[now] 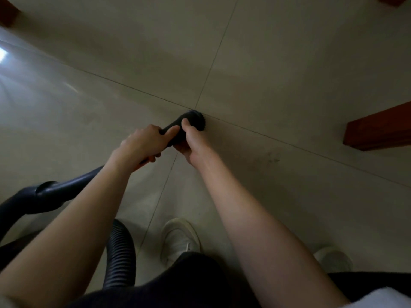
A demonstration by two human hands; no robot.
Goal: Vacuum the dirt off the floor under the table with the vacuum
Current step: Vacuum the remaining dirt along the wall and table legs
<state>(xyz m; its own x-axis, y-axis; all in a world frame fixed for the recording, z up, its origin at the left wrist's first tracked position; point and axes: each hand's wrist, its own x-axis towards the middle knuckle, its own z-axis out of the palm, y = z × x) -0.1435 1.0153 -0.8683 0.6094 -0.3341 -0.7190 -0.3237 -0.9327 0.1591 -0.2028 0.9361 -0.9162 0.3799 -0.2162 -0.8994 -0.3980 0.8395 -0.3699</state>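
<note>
**Both hands on the vacuum nozzle at the tile joint**

Down low, I see both bare forearms stretched forward and meeting at the black vacuum nozzle [178,132]. My left hand [142,145] comes in from the lower left, knuckles up, fingers wrapped over the nozzle's tube with the index finger lying straight along its top. My right hand [192,143] comes in from the lower right, cupped under and round the tube just behind the head, its thumb pressed on top. So both hands are grasping the nozzle, close together, almost touching.

The round brush head [196,120] sits on the floor [278,63], right where four pale tiles meet. Faint dark specks [272,157] lie on the tile to its right, apart from the brush.

Counting what I can see: one nozzle, one curved dark pipe [57,190] running back under the left forearm, and one ribbed hose [121,252] at the bottom. Two white shoes, one [179,237] near the centre and one [332,258] at the right, blurred. Three reddish wooden table legs: one [378,130] at the right, one [7,13] in the top left corner, one [393,0] in the top right corner.
</note>
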